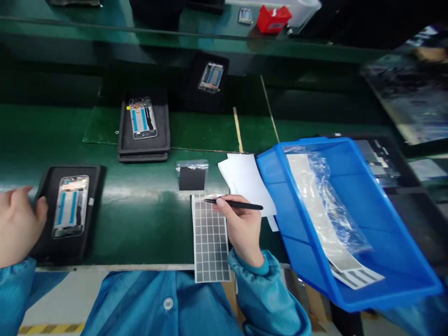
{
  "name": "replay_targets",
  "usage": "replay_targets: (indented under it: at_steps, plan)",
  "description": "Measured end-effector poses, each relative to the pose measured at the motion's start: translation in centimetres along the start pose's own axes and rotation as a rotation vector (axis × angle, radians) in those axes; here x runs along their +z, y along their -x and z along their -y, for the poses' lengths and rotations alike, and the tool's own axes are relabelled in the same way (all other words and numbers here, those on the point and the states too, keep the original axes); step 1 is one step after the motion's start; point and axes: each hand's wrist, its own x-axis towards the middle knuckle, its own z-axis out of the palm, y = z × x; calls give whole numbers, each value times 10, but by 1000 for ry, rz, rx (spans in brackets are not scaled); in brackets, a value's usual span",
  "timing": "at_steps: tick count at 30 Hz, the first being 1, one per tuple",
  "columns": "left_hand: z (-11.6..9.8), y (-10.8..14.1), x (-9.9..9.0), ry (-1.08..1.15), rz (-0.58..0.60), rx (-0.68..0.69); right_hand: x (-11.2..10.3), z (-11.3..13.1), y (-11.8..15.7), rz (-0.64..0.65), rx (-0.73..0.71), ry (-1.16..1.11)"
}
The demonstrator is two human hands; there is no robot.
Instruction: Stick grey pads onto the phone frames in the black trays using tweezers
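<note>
My right hand (pixel 243 228) holds black tweezers (pixel 245 204), their tips over the top of a sheet of grey square stickers (pixel 211 242). The sheet hangs a little past the table's front edge. At the far left, my left hand (pixel 21 224) rests by the left side of a black tray (pixel 66 249), its fingers apart. In that tray lies an open phone frame (pixel 71 207) with blue strips. A small clear bag with a black piece (pixel 192 178) is just above the sticker sheet.
A blue bin (pixel 304 238) with sticker strips and plastic film stands at the right, beside white papers (pixel 250 182). Further back are stacked black trays (pixel 163 133) with a phone frame, another tray (pixel 196 95), and a red box (pixel 273 19) on the shelf.
</note>
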Motion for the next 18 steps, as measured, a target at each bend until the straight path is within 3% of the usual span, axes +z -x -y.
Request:
replay_targets:
  at_steps: [3,6,9,13,18]
  plan:
    - [-55,-28,-1,37,-161,148,-3,3,-8,21,-11,-28]
    - [-124,-72,15,125,-160,390,0,7,-10,47,-15,-12]
    - [-168,-115,32,8,-58,564,-2,9,-6,71,-18,33]
    - [-180,-136,36,-77,10,703,-15,3,-2,62,-23,29]
    - [-167,-121,31,-111,2,763,-26,-10,-1,53,9,-14]
